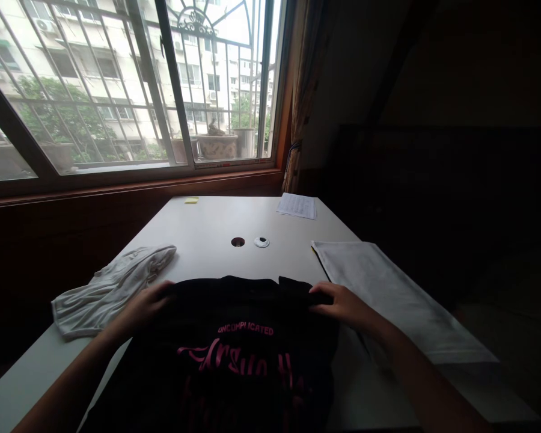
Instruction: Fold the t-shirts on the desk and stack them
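Observation:
A black T-shirt (247,300) with pink lettering, "UNCOMPLICATED" on its top line, spreads over the near part of the table. My left hand (153,299) has its fingers closed on the shirt's upper left edge, the fingertips partly lost against the dark cloth. At the upper right edge, my right hand (336,302) pinches the fabric between thumb and fingers. Just left of my left hand lies a crumpled white garment (112,288). A flat, folded pale grey-white cloth (388,294) with a dark edge is to the right of my right hand.
The white table (207,240) has a round cable hole (238,242) with its loose white cover (262,242) beside it. Papers (297,205) lie at the far right edge, a yellow note (191,200) at the far left. A barred window (130,90) stands behind.

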{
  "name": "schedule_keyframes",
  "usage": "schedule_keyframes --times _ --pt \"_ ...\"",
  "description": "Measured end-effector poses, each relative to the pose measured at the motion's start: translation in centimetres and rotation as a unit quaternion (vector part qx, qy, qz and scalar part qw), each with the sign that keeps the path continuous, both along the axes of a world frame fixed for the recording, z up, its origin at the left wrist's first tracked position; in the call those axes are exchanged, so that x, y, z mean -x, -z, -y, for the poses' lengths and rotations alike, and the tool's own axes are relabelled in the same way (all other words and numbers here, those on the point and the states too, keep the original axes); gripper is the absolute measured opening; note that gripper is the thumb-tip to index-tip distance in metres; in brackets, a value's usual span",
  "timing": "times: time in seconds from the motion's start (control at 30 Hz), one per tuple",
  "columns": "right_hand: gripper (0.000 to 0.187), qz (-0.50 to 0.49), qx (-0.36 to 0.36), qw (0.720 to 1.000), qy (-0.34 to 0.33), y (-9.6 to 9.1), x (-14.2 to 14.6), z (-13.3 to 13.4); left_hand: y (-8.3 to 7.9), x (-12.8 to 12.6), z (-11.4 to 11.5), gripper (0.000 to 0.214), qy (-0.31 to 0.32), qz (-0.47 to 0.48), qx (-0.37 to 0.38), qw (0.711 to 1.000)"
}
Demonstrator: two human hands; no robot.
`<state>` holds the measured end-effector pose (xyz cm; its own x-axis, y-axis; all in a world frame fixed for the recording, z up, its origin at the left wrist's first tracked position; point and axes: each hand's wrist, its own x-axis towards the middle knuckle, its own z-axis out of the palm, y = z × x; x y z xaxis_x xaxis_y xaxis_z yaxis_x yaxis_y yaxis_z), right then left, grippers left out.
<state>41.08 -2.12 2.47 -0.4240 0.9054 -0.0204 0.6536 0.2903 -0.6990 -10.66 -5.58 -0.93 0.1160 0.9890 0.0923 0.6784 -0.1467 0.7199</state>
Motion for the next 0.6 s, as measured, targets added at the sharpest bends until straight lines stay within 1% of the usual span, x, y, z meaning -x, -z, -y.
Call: schedule_keyframes --times 0.07,0.13,0.2,0.27,0.3,0.33,0.37,0.4,0.43,0.5,0.57,0.6 --pt "0.020 -0.037 -0.042 0.998 0.023 -1.2 -0.4 0.5 -0.1 0.2 0.1 0.039 -0.049 -0.012 -0.036 0.998" --pt "0.017 -0.061 -0.122 0.989 0.058 -2.4 -0.9 1.0 -0.3 0.3 0.1 0.039 -0.084 -0.016 -0.054 0.995" --pt "0.016 -0.063 -0.219 0.970 0.090 -3.5 -1.4 1.5 -0.6 0.2 0.2 0.037 -0.101 -0.013 -0.064 0.993" --pt "0.016 -0.049 -0.292 0.949 0.110 -4.6 -1.8 1.9 -1.0 0.1 0.3 0.035 -0.112 -0.009 -0.079 0.990" --pt "0.017 -0.038 -0.310 0.943 0.117 -5.1 -2.0 2.0 -1.1 0.1 0.4 0.035 -0.118 -0.009 -0.092 0.989" --pt "0.019 -0.025 -0.311 0.942 0.126 -5.5 -2.2 2.1 -1.2 0.1 0.4 0.034 -0.124 -0.010 -0.105 0.987" --pt "0.023 -0.009 -0.293 0.946 0.134 -5.8 -2.4 2.1 -1.3 0.2 0.3 0.035 -0.128 -0.015 -0.115 0.985" --pt "0.028 0.009 -0.255 0.957 0.138 -6.1 -2.6 2.1 -1.3 0.3 0.3 0.035 -0.130 -0.022 -0.120 0.984" --pt "0.033 0.026 -0.198 0.971 0.134 -6.3 -2.9 2.0 -1.3 0.5 0.3 0.036 -0.131 -0.032 -0.118 0.984" --pt "0.038 0.042 -0.052 0.993 0.095 -6.3 -3.7 1.9 -1.2 1.0 0.3 0.039 -0.124 -0.054 -0.098 0.986" --pt "0.037 0.033 0.085 0.995 0.034 -6.1 -4.7 1.9 -1.0 1.7 0.6 0.041 -0.096 -0.080 -0.059 0.990" --pt "0.035 0.025 0.132 0.991 0.008 -6.0 -5.3 2.1 -1.0 2.1 1.0 0.041 -0.077 -0.100 -0.044 0.991"
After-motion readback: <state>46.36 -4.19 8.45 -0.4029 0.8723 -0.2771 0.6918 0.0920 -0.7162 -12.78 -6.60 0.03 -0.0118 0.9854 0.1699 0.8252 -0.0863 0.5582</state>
